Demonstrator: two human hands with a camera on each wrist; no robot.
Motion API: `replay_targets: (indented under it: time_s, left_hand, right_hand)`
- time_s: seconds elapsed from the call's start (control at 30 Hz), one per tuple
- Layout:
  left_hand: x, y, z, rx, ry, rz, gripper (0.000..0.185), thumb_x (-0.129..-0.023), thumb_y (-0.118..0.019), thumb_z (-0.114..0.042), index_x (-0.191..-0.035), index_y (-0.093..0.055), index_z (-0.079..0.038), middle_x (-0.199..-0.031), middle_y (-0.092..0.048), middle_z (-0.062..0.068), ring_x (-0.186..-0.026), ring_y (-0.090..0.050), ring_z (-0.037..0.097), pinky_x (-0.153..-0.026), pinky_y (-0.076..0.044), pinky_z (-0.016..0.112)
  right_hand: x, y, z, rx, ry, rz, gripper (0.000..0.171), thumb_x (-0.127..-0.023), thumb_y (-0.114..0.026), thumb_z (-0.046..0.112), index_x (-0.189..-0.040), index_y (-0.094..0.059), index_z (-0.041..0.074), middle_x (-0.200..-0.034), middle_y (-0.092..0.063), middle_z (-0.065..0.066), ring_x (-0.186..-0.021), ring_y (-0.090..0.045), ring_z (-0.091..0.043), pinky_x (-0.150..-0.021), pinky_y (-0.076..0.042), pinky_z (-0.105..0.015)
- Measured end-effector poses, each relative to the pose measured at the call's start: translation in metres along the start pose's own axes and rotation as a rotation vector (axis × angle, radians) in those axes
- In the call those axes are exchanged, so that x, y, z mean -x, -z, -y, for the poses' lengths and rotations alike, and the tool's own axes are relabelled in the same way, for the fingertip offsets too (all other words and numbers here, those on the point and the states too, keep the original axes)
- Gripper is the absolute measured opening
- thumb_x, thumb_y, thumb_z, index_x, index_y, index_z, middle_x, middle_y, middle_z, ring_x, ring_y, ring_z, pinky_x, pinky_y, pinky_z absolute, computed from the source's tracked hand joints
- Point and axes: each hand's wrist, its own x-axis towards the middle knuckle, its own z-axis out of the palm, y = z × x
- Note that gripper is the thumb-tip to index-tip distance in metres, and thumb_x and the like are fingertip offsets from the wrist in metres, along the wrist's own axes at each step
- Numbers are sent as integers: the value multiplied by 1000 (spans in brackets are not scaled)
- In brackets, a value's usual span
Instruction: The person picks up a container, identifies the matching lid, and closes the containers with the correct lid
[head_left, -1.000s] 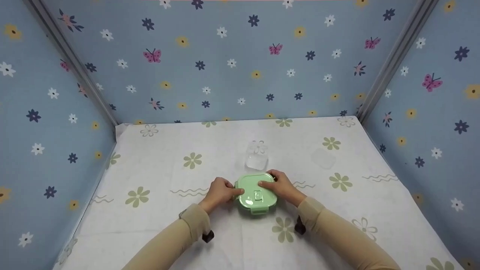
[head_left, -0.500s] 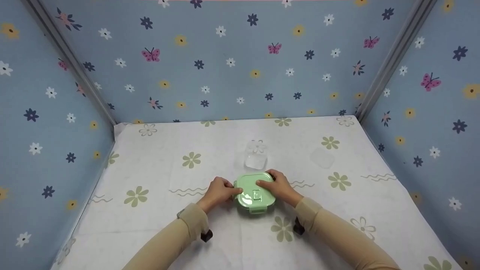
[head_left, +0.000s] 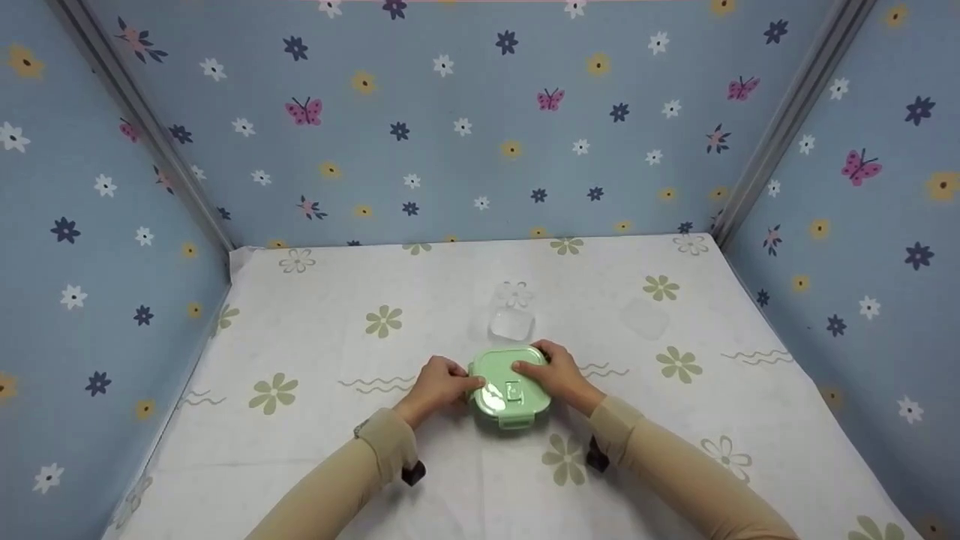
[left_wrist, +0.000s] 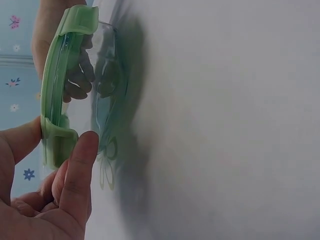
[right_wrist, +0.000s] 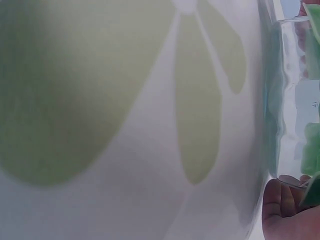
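Observation:
A food container with a light green lid [head_left: 499, 367] and a clear glass body [left_wrist: 107, 85] stands at the middle of the white cloth. My left hand [head_left: 439, 390] pinches its left side. In the left wrist view the thumb lies at the lid's edge and a fingertip sits at the side clip [left_wrist: 61, 145], which hangs down. My right hand [head_left: 562, 375] grips the opposite side, thumb on top of the lid and fingers curled round the side. In the right wrist view the glass body [right_wrist: 287, 100] shows at the right edge, with part of the right hand below it.
Just behind the food container stands a small clear tub [head_left: 512, 324]. A flat clear piece [head_left: 645, 319] lies farther right. Blue flowered panels [head_left: 465, 105] enclose the back and sides of the cloth-covered table [head_left: 300, 330].

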Motion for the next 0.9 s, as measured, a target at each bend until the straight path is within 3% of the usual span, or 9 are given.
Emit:
replay_targets:
  time_s: [0.23,0.47,0.63,0.9]
  left_hand:
    - [0,1,-2,-3,-12,33,26,-96,-83,-26,-96,-72,-3,-86,-72,6,-78,-70,18,-69,-60,29]
    - [0,-2,3,96,23,41,33,-95,-84,-26,-106,-67,0,-95,-74,10,-81,-72,16,-74,-62,32]
    - [-1,-5,8,153,21,44,35,-92,-87,-24,-105,-69,2,-92,-77,11,-76,-75,16,-73,-64,32]
    - [1,-3,4,150,31,55,42,-90,-89,-28,-108,-65,2,-95,-73,10,-78,-73,16,-73,-64,31]
  right_hand:
    - [0,0,1,1,5,-15,42,-96,-84,31,-123,-71,2,-115,-73,-10,-106,-65,-21,-99,-53,-39]
    - [1,-1,3,0,-8,-14,41,-97,-84,32,-124,-71,3,-116,-74,-8,-107,-66,-20,-104,-54,-42]
    - [2,1,3,-21,-17,12,41,-98,-83,31,-126,-72,3,-117,-74,-8,-107,-66,-20,-103,-54,-42]
    - [-2,5,1,-34,-20,43,41,-98,-82,30,-125,-72,1,-117,-74,-9,-108,-65,-20,-104,-54,-40]
